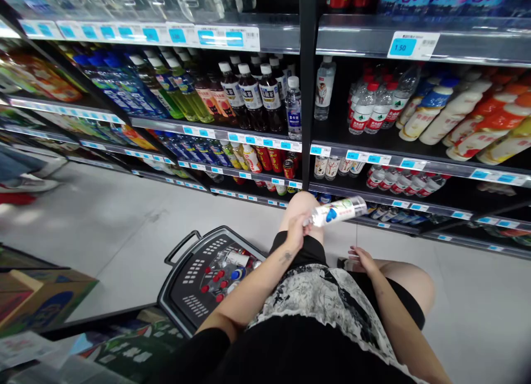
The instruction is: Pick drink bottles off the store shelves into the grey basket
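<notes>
My left hand (296,230) is closed round the cap end of a clear water bottle (338,211), which lies almost level above my knee. The bottle has a white label with a blue mark, and its base points to the right. My right hand (363,259) is lower, between my legs, holding nothing with its fingers stretched and slightly apart. To my left on the floor is a dark grey shopping basket (194,273) with a handle. Inside it lie several bottles (219,281), some with red caps and one with a blue cap.
Drink shelves (265,130) stretch across in front of me, divided by a black upright (307,85). Small red-capped water bottles (379,104) stand on the right. A cardboard box (45,295) sits at the left, and another person's shoes (33,183) show farther back.
</notes>
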`<state>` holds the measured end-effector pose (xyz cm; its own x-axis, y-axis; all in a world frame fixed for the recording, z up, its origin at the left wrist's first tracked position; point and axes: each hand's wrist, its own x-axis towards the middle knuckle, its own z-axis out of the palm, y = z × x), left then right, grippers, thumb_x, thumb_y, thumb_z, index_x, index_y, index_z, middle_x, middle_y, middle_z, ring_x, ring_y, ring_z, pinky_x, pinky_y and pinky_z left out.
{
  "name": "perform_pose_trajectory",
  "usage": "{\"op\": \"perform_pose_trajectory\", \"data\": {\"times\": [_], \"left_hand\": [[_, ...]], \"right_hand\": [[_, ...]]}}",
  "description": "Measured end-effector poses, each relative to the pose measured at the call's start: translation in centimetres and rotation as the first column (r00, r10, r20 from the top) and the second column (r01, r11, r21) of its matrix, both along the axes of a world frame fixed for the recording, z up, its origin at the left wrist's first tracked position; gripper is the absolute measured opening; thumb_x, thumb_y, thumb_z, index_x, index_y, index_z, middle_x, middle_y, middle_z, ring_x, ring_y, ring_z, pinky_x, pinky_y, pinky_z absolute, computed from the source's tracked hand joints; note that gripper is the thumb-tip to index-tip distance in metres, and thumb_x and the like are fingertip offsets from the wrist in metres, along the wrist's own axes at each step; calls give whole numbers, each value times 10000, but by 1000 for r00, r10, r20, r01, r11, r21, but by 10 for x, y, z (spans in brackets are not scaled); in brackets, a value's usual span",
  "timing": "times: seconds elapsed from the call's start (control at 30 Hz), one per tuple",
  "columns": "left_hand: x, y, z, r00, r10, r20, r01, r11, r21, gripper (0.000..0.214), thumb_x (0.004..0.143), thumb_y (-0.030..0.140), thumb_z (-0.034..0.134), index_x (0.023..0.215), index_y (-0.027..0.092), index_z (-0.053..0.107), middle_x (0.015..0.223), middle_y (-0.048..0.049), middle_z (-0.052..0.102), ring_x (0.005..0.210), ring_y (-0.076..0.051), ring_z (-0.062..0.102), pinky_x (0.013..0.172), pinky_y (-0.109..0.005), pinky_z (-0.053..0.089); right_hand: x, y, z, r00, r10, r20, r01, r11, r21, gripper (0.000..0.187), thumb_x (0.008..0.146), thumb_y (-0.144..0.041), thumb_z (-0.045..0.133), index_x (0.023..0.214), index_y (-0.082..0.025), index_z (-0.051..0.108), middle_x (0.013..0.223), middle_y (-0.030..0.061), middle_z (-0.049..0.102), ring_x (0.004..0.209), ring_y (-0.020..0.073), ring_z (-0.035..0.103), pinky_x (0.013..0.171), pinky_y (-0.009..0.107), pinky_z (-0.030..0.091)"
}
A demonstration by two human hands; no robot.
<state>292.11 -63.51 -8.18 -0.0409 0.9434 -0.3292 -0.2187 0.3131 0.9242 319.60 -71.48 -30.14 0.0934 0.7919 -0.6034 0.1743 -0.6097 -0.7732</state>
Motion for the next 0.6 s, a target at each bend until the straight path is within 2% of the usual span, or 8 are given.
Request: {"op": "perform_pose_trajectory", "data": {"times": [0.07, 0.13, 0.17, 0.23, 0.33, 0.4, 0.53, 0.6], "left_hand": [[22, -7, -28, 988, -154, 30, 156, 983, -98, 355, 752, 410, 614, 825, 75, 709, 473, 22, 524, 393, -41, 365, 411, -185, 183], [33, -14, -46, 958, -285, -24, 278, 949, -151, 333, 774, 358, 623, 891, 63, 724, 451, 29, 525, 379, -49, 375, 411, -192, 198], [35, -16, -52, 937, -341, -71, 325, 930, -172, 322, 778, 334, 634, 914, 59, 730, 435, 35, 518, 371, -53, 377, 413, -195, 213], [36, -18, -59, 893, -420, -164, 384, 899, -209, 269, 784, 290, 648, 896, 62, 737, 404, 45, 498, 361, -60, 381, 419, -202, 235], [34, -15, -62, 861, -453, -232, 405, 886, -224, 217, 819, 266, 609, 701, 99, 683, 393, 34, 491, 356, -63, 382, 424, -213, 246], [34, -12, -62, 866, -433, -249, 389, 898, -208, 318, 856, 296, 569, 585, 132, 596, 401, 26, 490, 359, -60, 381, 430, -217, 253], [34, -12, -65, 871, -405, -278, 368, 913, -176, 425, 895, 349, 520, 513, 163, 507, 381, 31, 449, 357, -57, 363, 441, -217, 257], [34, -13, -68, 865, -415, -283, 381, 909, -170, 410, 892, 347, 519, 525, 163, 512, 375, 28, 450, 355, -61, 365, 440, -220, 252]], "right_hand": [[10, -3, 15, 987, -108, -121, 112, 993, 25, 747, 889, -731, 201, 1290, -216, 564, 1351, 152, 632, 1146, 242, 678, 915, 394, 557], [17, -9, 30, 912, -218, -347, 242, 970, 26, 817, 887, -780, 129, 1360, -237, 517, 1420, 138, 586, 1203, 251, 651, 928, 411, 563], [20, -12, 36, 844, -249, -475, 282, 960, -2, 833, 877, -810, 161, 1366, -239, 519, 1426, 134, 583, 1206, 267, 647, 914, 426, 572], [19, -17, 44, 725, -267, -635, 274, 957, -90, 775, 862, -802, 351, 1325, -219, 565, 1360, 141, 630, 1126, 291, 680, 812, 425, 605], [13, -21, 44, 732, -280, -621, 204, 960, -193, 549, 850, -602, 588, 1194, -175, 626, 1115, 139, 732, 832, 252, 728, 550, 311, 567], [10, -20, 39, 734, -303, -608, 208, 952, -222, 462, 850, -529, 614, 1124, -158, 632, 984, 129, 750, 699, 228, 711, 451, 260, 494], [12, -19, 31, 718, -283, -636, 181, 958, -222, 419, 851, -497, 582, 1073, -145, 631, 912, 135, 752, 642, 226, 698, 422, 248, 456], [14, -19, 31, 738, -220, -638, 105, 971, -214, 449, 831, -505, 565, 1076, -134, 633, 884, 151, 751, 589, 217, 674, 408, 247, 437]]}}
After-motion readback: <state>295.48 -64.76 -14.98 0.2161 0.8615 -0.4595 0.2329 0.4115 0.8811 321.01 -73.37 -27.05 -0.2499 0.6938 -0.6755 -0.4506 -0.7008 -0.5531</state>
